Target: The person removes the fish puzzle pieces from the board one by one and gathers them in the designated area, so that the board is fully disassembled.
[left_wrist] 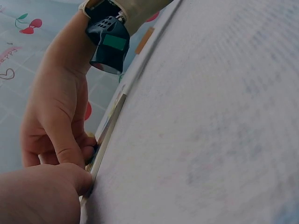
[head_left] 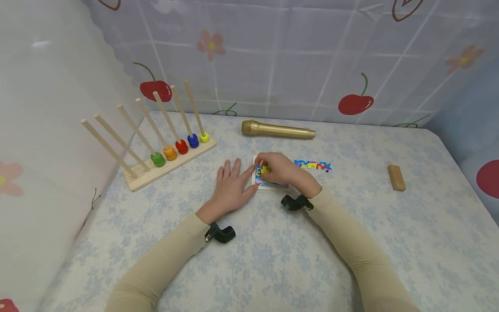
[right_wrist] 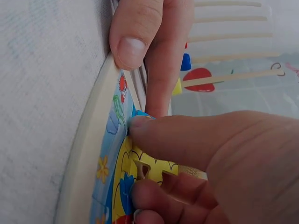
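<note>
A small puzzle board point(head_left: 273, 188) with a pale wooden rim and a blue, yellow and red sea picture lies mid-table. My left hand point(head_left: 231, 186) rests spread on the cloth at its left side, thumb and forefinger touching the rim. Over the board, my right hand point(head_left: 278, 168) pinches a yellow-and-blue puzzle piece point(right_wrist: 161, 167) between thumb and fingers. The piece stands tilted against the picture in the right wrist view, partly hidden by the fingers. Several joined puzzle pieces point(head_left: 312, 165) lie just right of the board.
A wooden stacking rack point(head_left: 175, 166) with tall pegs and coloured rings stands at the back left. Behind the board lies a gold microphone point(head_left: 280, 130). A small wooden block point(head_left: 396, 177) is on the right. A printed curtain point(head_left: 273, 56) hangs along the table's back edge.
</note>
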Available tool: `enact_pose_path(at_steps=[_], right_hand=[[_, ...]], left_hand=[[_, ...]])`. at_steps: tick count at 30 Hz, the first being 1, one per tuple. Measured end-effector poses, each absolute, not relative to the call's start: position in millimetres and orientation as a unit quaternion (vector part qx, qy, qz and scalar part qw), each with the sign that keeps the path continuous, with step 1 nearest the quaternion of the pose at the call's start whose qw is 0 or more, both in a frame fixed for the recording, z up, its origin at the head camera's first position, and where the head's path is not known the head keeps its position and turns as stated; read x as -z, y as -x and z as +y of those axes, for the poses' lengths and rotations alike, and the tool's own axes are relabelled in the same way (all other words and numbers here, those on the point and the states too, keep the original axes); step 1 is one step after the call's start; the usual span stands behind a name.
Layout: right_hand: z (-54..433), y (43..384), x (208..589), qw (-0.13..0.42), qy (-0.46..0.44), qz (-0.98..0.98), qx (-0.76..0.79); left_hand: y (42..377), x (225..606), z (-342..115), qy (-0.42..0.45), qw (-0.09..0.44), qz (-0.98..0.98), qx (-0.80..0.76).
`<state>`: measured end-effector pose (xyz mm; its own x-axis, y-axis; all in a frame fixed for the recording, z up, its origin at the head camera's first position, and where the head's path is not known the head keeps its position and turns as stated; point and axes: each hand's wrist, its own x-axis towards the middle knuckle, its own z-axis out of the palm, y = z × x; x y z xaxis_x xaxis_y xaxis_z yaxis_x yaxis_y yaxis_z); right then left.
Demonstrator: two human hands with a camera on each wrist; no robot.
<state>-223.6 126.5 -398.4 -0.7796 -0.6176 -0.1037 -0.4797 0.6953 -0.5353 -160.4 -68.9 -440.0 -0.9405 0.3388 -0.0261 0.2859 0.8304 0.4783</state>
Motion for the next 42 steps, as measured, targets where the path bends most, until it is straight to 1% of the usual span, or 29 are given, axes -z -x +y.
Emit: enact_pose_path(at_steps=[15, 20, 31, 42], right_hand=[[134.3, 224.5, 395.7, 0.140, 0.320, 0.896, 0.274], [135.6, 226.2, 395.2, 0.139, 0.311, 0.897, 0.283], [137.1, 225.3, 390.0, 0.166, 0.285, 0.896, 0.297], [137.6, 226.5, 389.1, 0.167, 0.284, 0.899, 0.288]], left_hand=[[161.4, 441.6, -67.7, -0.159, 0.058, 0.956, -0.238], [160.7, 440.8, -67.6, -0.158, 0.058, 0.957, -0.238], [160.7, 439.8, -67.2, -0.161, 0.055, 0.957, -0.235], [161.2, 439.9, -67.6, -0.160, 0.058, 0.958, -0.232]])
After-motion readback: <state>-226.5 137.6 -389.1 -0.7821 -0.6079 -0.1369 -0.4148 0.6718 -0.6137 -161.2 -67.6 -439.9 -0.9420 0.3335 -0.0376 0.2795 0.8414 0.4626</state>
